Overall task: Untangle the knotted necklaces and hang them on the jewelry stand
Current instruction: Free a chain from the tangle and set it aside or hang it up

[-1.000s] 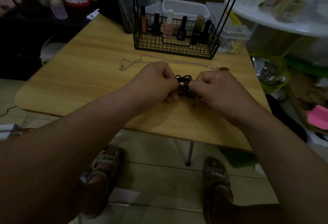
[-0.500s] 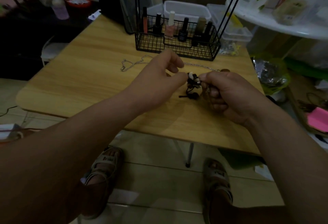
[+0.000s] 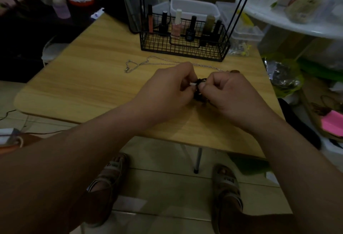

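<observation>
A tangled black cord necklace (image 3: 199,90) with small pale beads is pinched between my two hands just above the wooden table (image 3: 92,77). My left hand (image 3: 167,89) grips its left side with fingertips closed. My right hand (image 3: 232,92) grips its right side; most of the knot is hidden behind the fingers. A silver chain necklace (image 3: 141,64) lies stretched out on the table just beyond my hands. The black wire jewelry stand (image 3: 239,5) rises from a wire basket at the back of the table.
The black wire basket (image 3: 183,48) holds several nail polish bottles. Clear plastic boxes (image 3: 246,33) sit behind it. A white round table (image 3: 297,27) with clutter is at the right. My sandalled feet are on the tiled floor below the table's near edge.
My left hand, lifted with fingers apart half a second ago, has come back down and closed on the knot. My right hand has shifted slightly, still holding the black necklace.
</observation>
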Demonstrator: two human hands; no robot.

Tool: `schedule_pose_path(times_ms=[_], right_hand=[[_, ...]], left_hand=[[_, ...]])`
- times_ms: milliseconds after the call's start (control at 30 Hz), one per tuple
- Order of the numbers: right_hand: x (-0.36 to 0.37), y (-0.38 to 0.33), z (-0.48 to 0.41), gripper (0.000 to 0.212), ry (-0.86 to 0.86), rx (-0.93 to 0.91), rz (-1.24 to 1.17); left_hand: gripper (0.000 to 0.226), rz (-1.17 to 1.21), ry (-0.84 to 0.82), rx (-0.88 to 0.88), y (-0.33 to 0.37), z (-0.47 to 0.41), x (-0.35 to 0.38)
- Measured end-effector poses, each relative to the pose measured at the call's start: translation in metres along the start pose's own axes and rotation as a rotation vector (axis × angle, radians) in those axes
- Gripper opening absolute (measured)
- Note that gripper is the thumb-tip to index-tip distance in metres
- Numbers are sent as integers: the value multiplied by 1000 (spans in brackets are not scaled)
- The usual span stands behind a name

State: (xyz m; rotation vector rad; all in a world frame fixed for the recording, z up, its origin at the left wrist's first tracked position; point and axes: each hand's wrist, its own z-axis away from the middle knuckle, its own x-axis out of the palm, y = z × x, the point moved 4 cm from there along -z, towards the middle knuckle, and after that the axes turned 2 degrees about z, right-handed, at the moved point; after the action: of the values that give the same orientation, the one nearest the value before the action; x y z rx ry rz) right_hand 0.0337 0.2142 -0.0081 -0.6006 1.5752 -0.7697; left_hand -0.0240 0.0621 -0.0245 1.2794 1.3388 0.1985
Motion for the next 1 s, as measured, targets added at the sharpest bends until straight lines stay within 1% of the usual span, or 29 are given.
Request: schedule_pose_path(times_ms=[167, 300, 400, 467, 567, 700, 833, 1000], right_hand=[[7, -1, 2, 24, 0, 29, 23], [6, -2, 4, 22, 2, 42, 102], [6, -3, 6, 22, -5, 47, 110], [6, -1, 6, 26, -21, 107, 20], [1, 3, 4, 30, -37, 232, -200], [-2, 5, 3, 31, -58, 307, -384], [-1, 5, 3, 26, -79, 305, -416], [2, 5, 3, 31, -87, 292, -439]], left_hand=[[7, -92, 52, 65, 3, 3, 2], [8, -156, 65, 55, 3, 1, -1], [9, -125, 53, 21, 1, -1, -2], [10, -94, 59, -17, -2, -2, -1], [10, 4, 72, -70, -3, -1, -3], [4, 86, 45, -78, 2, 2, -3], [7, 97, 27, -64, 4, 3, -2], [15, 114, 16, -75, 1, 1, -2]])
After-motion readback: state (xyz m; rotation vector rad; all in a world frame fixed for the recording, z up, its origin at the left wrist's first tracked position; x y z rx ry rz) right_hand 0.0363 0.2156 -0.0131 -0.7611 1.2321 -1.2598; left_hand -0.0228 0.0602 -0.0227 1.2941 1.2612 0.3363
